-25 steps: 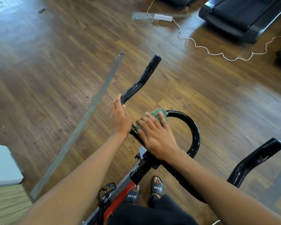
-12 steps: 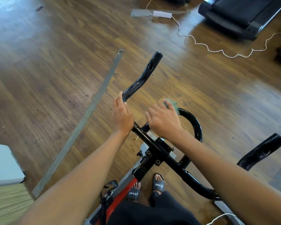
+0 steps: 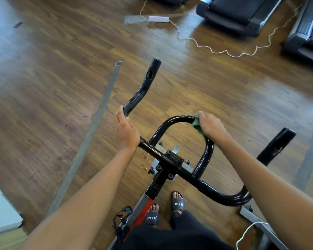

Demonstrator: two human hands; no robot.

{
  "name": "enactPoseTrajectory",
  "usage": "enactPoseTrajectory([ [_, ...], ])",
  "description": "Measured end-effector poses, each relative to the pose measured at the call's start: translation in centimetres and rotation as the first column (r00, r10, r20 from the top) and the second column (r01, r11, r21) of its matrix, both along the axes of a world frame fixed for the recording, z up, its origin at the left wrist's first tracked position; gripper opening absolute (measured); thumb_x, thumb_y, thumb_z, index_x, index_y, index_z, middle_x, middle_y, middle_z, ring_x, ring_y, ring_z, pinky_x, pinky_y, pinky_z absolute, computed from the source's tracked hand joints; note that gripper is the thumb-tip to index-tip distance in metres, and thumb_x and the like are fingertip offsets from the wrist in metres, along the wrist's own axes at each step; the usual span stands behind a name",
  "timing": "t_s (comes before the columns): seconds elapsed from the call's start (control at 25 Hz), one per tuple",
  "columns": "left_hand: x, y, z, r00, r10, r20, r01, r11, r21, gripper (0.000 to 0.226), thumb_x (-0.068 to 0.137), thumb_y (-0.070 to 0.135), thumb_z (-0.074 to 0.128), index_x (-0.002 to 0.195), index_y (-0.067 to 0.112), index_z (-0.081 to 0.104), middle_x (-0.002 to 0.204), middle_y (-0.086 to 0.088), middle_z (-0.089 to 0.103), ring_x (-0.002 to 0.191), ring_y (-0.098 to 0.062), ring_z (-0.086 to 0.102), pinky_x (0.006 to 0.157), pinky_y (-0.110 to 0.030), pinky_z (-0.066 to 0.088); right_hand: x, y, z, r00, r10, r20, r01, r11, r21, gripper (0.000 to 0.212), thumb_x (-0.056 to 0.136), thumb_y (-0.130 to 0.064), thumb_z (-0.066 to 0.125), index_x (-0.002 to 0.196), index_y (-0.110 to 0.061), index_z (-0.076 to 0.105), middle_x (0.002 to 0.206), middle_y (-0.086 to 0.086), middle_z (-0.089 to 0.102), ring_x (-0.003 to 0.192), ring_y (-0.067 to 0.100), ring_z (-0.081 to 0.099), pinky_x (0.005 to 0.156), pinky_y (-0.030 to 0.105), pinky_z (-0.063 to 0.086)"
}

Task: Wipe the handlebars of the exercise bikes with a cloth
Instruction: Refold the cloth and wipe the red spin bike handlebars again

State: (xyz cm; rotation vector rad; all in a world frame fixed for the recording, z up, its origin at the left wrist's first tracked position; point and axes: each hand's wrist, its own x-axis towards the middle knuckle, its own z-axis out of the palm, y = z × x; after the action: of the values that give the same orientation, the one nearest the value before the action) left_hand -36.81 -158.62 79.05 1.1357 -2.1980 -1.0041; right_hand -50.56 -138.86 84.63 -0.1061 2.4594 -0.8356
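The exercise bike's glossy black handlebars (image 3: 170, 162) fill the middle of the view, with a curved centre loop (image 3: 177, 119) and two outer horns. My left hand (image 3: 126, 129) grips the base of the left horn (image 3: 146, 82), fingers wrapped round the tube. My right hand (image 3: 210, 126) holds a green cloth (image 3: 196, 124) against the top right bend of the centre loop; most of the cloth is hidden under the palm. The right horn (image 3: 276, 146) stands free at the right.
Wooden floor all round, with a grey strip (image 3: 90, 134) running diagonally at the left. Two treadmills (image 3: 242, 13) stand at the top right, and a white cable with an adapter (image 3: 158, 18) trails across the floor. My sandalled feet (image 3: 177, 202) stand beside the red bike frame (image 3: 143, 213).
My right hand has slid the cloth along the centre loop, from its left base up and over to the top right bend. The left hand kept its grip.
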Motion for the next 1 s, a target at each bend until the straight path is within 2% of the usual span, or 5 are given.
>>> enactPoseTrajectory([
  [0.12,-0.1,0.2,0.2,1.0,0.026,0.018,-0.026,1.0,0.005,0.045,0.105,0.007,0.031,0.15,0.012,0.033,0.144,-0.011,0.044,0.121,-0.025,0.052,0.088,-0.03,0.044,5.4,4.9,-1.5,0.674,-0.4,0.622,0.686,0.652,-0.324,0.045,0.102,-0.037,0.035,0.105,-0.002,0.063,0.074,0.011,0.062,0.067,0.025,0.056,0.078,0.04,0.05],
  [0.24,0.0,0.0,0.0,1.0,0.014,0.003,-0.014,1.0,0.015,0.046,0.105,0.007,0.03,0.15,0.013,0.032,0.144,-0.012,0.043,0.122,-0.027,0.053,0.093,-0.037,0.049,7.4,6.4,-2.8,0.417,-0.386,0.823,0.888,0.366,-0.278,0.039,0.101,-0.034,0.036,0.093,-0.01,0.065,0.076,0.011,0.065,0.07,0.026,0.059,0.087,0.043,0.054],
  [0.56,0.4,0.4,0.8,1.0,0.008,0.027,-0.009,1.0,0.02,0.047,0.105,0.006,0.029,0.152,0.012,0.029,0.153,-0.014,0.036,0.132,-0.027,0.043,0.085,-0.014,0.027,7.6,6.3,-2.1,0.381,-0.377,0.844,0.913,0.295,-0.281,0.041,0.1,-0.029,0.033,0.1,-0.008,0.068,0.081,0.013,0.069,0.075,0.027,0.063,0.074,0.039,0.053],
  [0.84,0.0,0.3,0.2,1.0,0.017,-0.021,-0.016,0.999,0.037,0.046,0.105,0.008,0.029,0.151,0.013,0.031,0.152,-0.012,0.038,0.13,-0.028,0.048,0.091,-0.025,0.039,4.5,5.8,-1.5,0.435,-0.286,0.854,0.839,0.473,-0.269,0.039,0.098,-0.027,0.032,0.095,-0.006,0.065,0.075,0.009,0.064,0.062,0.022,0.059,0.066,0.033,0.052],
  [1.0,-0.1,0.0,-0.3,0.999,0.043,-0.032,-0.042,0.999,0.031,0.046,0.104,0.006,0.031,0.149,0.012,0.034,0.147,-0.011,0.043,0.13,-0.027,0.048,0.101,-0.04,0.046,-2.1,-0.7,0.6,0.922,-0.105,0.372,0.139,0.988,-0.065,0.042,0.102,-0.021,0.029,0.093,0.002,0.062,0.074,0.012,0.062,0.061,0.024,0.055,0.059,0.036,0.049],
])
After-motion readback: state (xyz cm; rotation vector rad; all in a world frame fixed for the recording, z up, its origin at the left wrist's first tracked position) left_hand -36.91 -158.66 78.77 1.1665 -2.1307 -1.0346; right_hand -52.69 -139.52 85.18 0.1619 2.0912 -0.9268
